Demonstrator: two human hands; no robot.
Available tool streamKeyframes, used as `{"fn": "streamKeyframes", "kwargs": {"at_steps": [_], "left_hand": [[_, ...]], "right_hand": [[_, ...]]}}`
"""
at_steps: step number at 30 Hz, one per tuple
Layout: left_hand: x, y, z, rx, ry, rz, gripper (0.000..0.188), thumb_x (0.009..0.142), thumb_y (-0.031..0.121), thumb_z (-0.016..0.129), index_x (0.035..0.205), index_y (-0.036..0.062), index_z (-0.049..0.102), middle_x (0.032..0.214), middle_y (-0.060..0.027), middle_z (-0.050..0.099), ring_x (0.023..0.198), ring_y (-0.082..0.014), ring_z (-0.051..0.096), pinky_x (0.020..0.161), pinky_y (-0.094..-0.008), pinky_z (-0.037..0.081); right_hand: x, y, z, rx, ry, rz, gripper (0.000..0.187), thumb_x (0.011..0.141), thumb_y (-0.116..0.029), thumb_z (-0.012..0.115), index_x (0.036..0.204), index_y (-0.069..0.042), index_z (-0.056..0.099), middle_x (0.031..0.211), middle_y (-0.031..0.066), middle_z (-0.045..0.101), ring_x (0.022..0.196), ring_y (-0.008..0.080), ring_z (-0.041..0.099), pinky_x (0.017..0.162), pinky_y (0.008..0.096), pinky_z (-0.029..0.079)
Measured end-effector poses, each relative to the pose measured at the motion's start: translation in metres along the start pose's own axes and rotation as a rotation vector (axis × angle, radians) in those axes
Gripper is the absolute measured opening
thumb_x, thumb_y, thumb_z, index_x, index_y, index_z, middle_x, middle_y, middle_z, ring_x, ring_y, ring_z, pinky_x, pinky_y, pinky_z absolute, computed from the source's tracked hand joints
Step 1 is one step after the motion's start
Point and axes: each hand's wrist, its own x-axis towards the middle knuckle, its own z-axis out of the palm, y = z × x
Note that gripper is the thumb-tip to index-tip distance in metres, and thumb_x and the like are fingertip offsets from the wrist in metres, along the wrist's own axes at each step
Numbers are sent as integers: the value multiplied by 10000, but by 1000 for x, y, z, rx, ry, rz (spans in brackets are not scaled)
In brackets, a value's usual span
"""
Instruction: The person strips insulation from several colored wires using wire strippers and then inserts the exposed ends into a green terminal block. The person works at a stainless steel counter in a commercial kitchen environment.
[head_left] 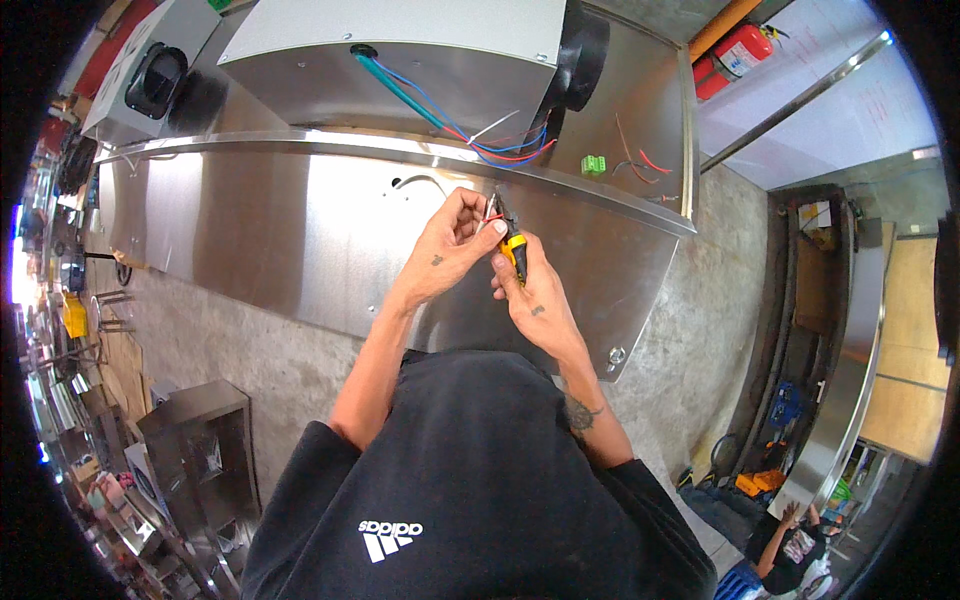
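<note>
My right hand [540, 305] is closed around the yellow and black handles of a pair of pliers [515, 252], whose dark jaws point away from me. Beside it, my left hand [450, 250] pinches a thin wire [492, 216] with red on it, right at the pliers. Whether the jaws touch the wire is too small to tell. A grey cable [422, 181] comes out of a hole in the steel panel and runs toward my left fingers. Beyond my hands, red, blue and white wires [510, 152] hang from a green sleeve [405, 92] out of a grey metal box [390, 60].
A green terminal block [593, 165] and loose wire scraps [640, 168] lie on the steel top at the right. A raised steel edge [330, 143] crosses before the box. A second box [150, 75] stands far left. Another person [790, 550] is at lower right.
</note>
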Motion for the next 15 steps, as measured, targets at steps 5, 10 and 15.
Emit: {"fn": "streamKeyframes", "kwargs": {"at_steps": [5, 10, 15], "left_hand": [[3, 18, -6, 62, -100, -163, 293, 1052, 177, 790, 1206, 60, 570, 1046, 10, 656, 912, -55, 601, 838, -261, 523], [4, 2, -8, -80, -103, -96, 302, 1064, 194, 781, 1232, 78, 558, 1047, 4, 667, 940, -60, 618, 854, -268, 530], [1, -2, -5, -62, -64, -10, 302, 1083, 185, 753, 1267, 69, 543, 1046, 0, 669, 943, -66, 629, 861, -277, 536]], "right_hand": [[2, 20, -3, -185, 77, -97, 474, 1171, -312, 582, 1512, -2, 470, 1083, 128, 681, 893, 184, 695, 784, 365, 611], [1, 5, 0, -96, 17, -30, 457, 1173, -305, 577, 1491, 8, 477, 1061, 122, 681, 870, 180, 689, 778, 357, 608], [-2, -9, 0, 5, -15, 23, 436, 1174, -313, 578, 1454, 9, 489, 1043, 112, 676, 851, 171, 684, 765, 350, 608]]}}
